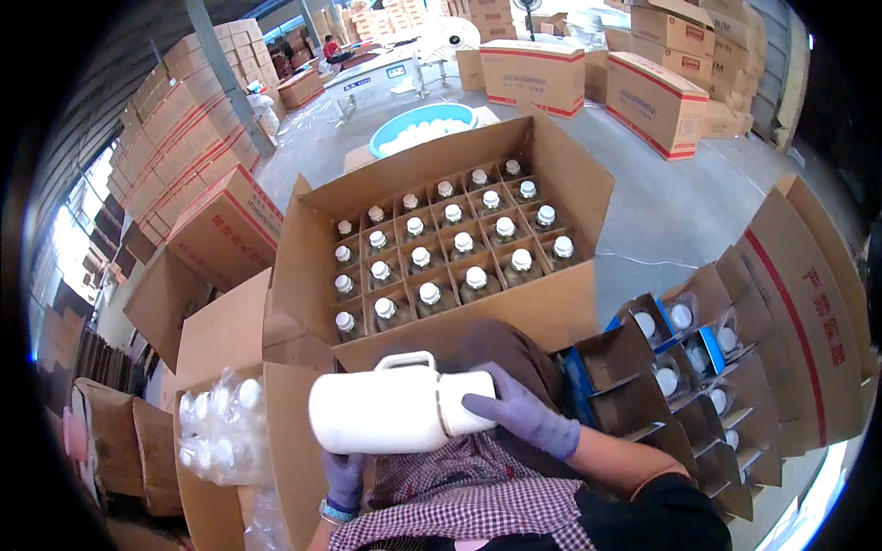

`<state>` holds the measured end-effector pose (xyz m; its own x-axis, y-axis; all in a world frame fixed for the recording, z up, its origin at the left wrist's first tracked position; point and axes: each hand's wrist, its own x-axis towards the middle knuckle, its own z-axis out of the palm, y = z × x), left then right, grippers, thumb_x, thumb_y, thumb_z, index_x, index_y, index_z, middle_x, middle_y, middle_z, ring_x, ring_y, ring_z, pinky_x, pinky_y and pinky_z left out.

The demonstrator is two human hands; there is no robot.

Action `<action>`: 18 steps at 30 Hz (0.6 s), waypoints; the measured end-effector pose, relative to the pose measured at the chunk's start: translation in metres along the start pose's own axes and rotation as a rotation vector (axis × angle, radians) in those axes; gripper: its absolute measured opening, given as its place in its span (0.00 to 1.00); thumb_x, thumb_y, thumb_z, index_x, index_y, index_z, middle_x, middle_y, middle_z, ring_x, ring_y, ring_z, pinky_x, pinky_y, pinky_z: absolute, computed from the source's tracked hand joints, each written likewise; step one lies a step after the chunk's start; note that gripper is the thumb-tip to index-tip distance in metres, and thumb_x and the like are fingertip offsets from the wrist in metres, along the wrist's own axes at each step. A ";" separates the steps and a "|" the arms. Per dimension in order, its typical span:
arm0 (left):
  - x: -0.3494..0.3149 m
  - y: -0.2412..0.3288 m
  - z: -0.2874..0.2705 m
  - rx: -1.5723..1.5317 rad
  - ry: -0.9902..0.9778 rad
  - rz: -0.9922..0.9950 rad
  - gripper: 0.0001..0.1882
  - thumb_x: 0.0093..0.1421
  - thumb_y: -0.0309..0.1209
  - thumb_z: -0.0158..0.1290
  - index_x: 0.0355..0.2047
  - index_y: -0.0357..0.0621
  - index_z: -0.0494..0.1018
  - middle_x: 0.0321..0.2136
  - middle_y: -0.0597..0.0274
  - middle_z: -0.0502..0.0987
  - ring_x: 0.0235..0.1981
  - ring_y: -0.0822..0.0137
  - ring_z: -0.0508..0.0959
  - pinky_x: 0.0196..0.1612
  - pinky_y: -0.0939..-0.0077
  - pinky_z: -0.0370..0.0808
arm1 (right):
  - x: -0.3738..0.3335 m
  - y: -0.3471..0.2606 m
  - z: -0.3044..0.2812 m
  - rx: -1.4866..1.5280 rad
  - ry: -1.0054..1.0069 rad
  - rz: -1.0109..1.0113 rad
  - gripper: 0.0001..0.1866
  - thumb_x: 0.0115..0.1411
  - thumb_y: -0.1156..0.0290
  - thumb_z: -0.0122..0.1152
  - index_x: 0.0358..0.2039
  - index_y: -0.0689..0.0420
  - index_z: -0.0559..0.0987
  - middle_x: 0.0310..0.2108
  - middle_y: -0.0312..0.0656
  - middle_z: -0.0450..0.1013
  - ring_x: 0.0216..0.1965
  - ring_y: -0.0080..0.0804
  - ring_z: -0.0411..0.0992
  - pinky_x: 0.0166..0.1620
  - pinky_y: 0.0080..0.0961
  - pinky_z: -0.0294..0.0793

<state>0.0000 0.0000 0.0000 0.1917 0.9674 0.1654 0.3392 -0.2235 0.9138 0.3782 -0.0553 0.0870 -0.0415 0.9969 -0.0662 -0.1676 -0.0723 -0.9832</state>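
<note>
Across my lap lies a white vacuum jug [372, 415] with a loop handle on its upper side, tipped onto its side. My right hand [525, 411], in a purple glove, wraps round the white lid [465, 400] at the jug's right end. From below, my left hand [345, 479], also gloved in purple, holds the body near its left end; most of its fingers are hidden. Just beyond the jug stands an open carton [464, 317] split by cardboard dividers, with a clear bottle with a white cap [476, 277] in each visible cell.
At my right, another divided carton [799, 285] holds several white-topped items in clear plastic. An open carton [294, 450] at my left contains plastic-wrapped bottles [220, 422]. Farther off are a blue basin [378, 145] of white pieces, closed cartons [533, 78], a fan [450, 39] and stacked boxes [197, 115].
</note>
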 end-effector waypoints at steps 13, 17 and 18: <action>0.119 0.044 0.005 0.034 0.603 0.187 0.34 0.73 0.57 0.34 0.54 0.33 0.65 0.47 0.54 0.72 0.49 0.61 0.71 0.57 0.62 0.68 | 0.230 0.029 -0.094 -1.325 0.368 -0.309 0.34 0.55 0.53 0.67 0.61 0.49 0.71 0.56 0.54 0.66 0.56 0.53 0.70 0.59 0.46 0.70; 0.100 0.083 0.020 -0.086 0.559 0.120 0.37 0.70 0.63 0.32 0.47 0.36 0.66 0.46 0.52 0.70 0.49 0.60 0.71 0.55 0.61 0.66 | 0.171 -0.022 -0.023 -0.294 0.041 0.009 0.31 0.62 0.50 0.59 0.59 0.55 0.71 0.50 0.51 0.72 0.49 0.45 0.73 0.53 0.37 0.72; 0.093 0.086 0.022 -0.095 0.527 0.110 0.38 0.70 0.64 0.32 0.46 0.36 0.66 0.46 0.50 0.70 0.49 0.59 0.71 0.55 0.61 0.66 | 0.152 -0.032 -0.012 -0.150 -0.084 0.193 0.31 0.64 0.46 0.53 0.60 0.55 0.71 0.47 0.49 0.74 0.44 0.39 0.75 0.47 0.32 0.74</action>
<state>0.0675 0.0682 0.0862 -0.2745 0.8728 0.4037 0.2542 -0.3390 0.9058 0.3889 0.0989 0.1063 -0.1415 0.9586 -0.2472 -0.0012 -0.2499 -0.9683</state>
